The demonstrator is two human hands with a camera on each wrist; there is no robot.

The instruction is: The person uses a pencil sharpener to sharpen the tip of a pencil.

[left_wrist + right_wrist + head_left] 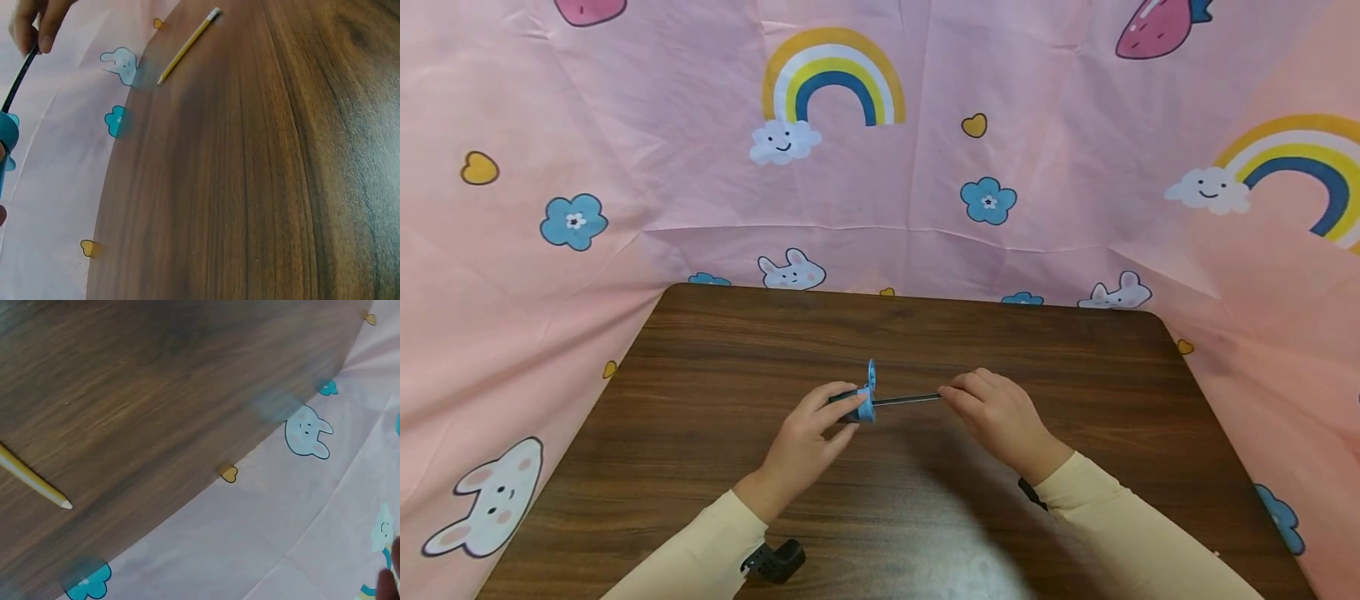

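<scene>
In the head view my left hand [808,437] holds a small blue pencil sharpener [867,408] with a dark body, its flip lid raised. A thin black pencil [906,400] runs level from the sharpener's mouth to my right hand [1003,417], whose fingertips pinch its far end. The pencil's inner end is hidden inside the sharpener. In the left wrist view the sharpener [7,131] shows at the left edge, with the right hand [40,22] on the black pencil [20,76] above it. Only fingertips show at the right wrist view's lower right corner.
A yellow pencil [187,47] with a white end lies on the brown wooden table [737,350] in both wrist views; I cannot find it in the head view. Patterned pink cloth [700,167] hangs around the table's back and sides. A black strap device [778,561] sits at the left wrist.
</scene>
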